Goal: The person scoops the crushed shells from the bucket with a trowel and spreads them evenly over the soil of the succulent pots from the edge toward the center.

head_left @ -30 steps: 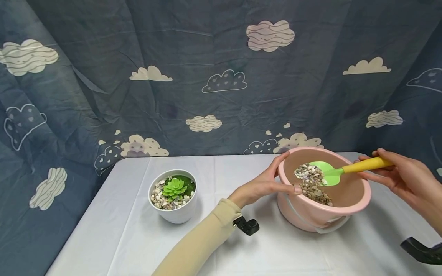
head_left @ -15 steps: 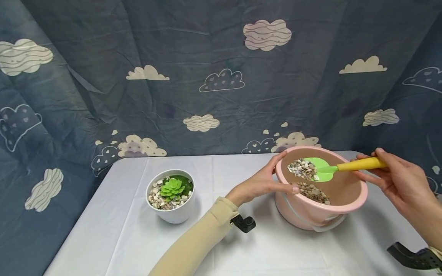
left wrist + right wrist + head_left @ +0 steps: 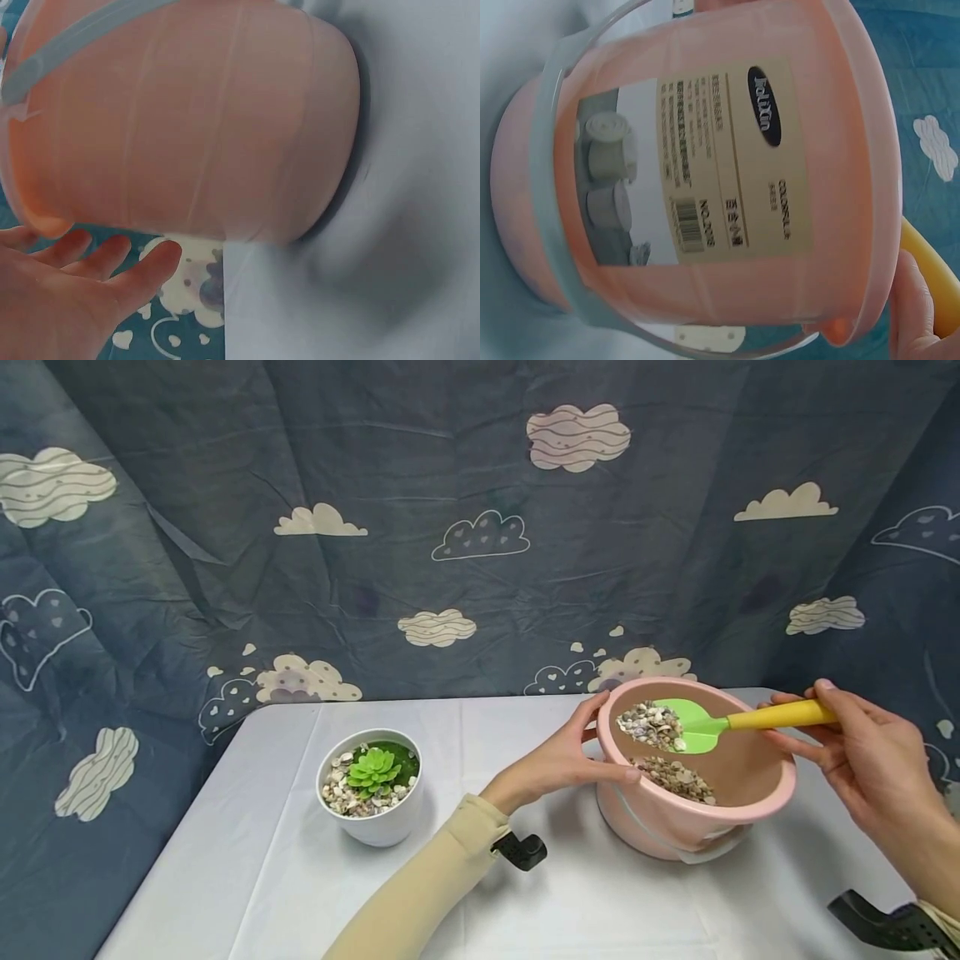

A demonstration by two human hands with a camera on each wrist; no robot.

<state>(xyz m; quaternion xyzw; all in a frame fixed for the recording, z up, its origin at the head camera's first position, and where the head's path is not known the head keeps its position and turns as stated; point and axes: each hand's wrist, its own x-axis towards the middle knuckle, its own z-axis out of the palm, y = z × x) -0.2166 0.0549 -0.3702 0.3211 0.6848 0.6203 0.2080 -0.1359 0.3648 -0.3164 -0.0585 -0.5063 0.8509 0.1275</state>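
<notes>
A toy shovel with a green blade and a yellow handle [image 3: 783,716] is gripped by its handle in my right hand [image 3: 873,752]. White and grey pebbles [image 3: 648,727] lie heaped on its blade, inside the top of a pink bucket [image 3: 712,835]. More pebbles [image 3: 677,779] lie at the bucket's bottom. My left hand [image 3: 551,768] is at the bucket's left rim, fingers and thumb spread apart. The left wrist view shows its fingers [image 3: 105,259] extended beside the bucket wall; whether they touch it I cannot tell. The right wrist view shows the bucket's label [image 3: 705,165].
A white pot [image 3: 378,831] with a green succulent [image 3: 373,771] and pebbles stands left of centre on the white-covered table [image 3: 285,877]. Behind the table hangs a dark blue cloth [image 3: 360,452] with cloud prints. The bucket's grey handle [image 3: 551,187] hangs down at its front.
The loaded shovel has moved left and slightly up inside the bucket, with my right hand following. My left hand has drawn slightly left from the rim, its fingers loosening.
</notes>
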